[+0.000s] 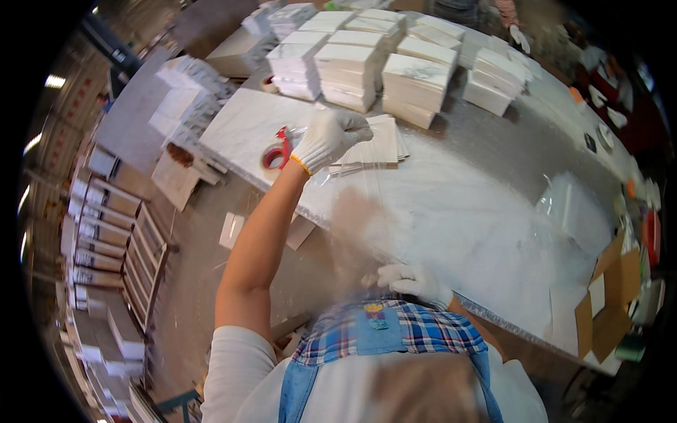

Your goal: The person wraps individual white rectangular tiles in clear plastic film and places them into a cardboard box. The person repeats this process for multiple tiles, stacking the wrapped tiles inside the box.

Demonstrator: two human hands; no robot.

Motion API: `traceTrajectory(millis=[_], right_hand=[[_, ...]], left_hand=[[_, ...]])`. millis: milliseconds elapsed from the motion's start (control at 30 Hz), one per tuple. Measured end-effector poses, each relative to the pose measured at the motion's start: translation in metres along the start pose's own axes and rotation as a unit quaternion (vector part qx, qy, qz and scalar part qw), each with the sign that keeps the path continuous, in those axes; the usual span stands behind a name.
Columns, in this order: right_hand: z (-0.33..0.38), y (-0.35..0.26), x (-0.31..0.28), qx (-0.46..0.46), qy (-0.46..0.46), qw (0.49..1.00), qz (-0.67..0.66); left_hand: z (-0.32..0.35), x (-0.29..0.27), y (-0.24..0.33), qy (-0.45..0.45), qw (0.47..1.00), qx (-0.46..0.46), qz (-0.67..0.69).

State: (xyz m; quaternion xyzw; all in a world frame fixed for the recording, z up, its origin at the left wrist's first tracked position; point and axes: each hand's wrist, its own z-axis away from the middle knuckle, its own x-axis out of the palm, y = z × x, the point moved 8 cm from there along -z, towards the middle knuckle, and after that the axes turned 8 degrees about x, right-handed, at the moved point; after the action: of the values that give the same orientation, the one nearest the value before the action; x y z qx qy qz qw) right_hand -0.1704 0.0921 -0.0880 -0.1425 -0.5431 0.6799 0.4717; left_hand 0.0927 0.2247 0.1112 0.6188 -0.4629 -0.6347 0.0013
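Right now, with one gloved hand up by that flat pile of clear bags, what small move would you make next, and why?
Probably peel one bag off the pile. The left hand already rests on the clear bags, the right hand waits at the table edge, and stacked white tiles sit just behind.

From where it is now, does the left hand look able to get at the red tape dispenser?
Probably yes. The left hand is stretched out over the table, right beside the red tape dispenser, with nothing between them. It pinches clear film though, so it is not free.
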Motion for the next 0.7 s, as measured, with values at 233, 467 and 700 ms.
traceTrajectory(millis=[233, 467, 700], right_hand=[[0.041, 0.039, 0.003, -0.091, 0.195, 0.975, -0.057], [0.051, 0.081, 0.022, 0.012, 0.362, 0.918, -0.159], [0.071, 0.112, 0.008, 0.038, 0.474, 0.877, 0.074]], left_hand=[[-0.055, 0.082, 0.004, -0.040, 0.996, 0.081, 0.015], [-0.089, 0.187, 0.020, -0.089, 0.971, 0.216, 0.051], [-0.086, 0.242, 0.062, -0.042, 0.929, 0.366, 0.044]])
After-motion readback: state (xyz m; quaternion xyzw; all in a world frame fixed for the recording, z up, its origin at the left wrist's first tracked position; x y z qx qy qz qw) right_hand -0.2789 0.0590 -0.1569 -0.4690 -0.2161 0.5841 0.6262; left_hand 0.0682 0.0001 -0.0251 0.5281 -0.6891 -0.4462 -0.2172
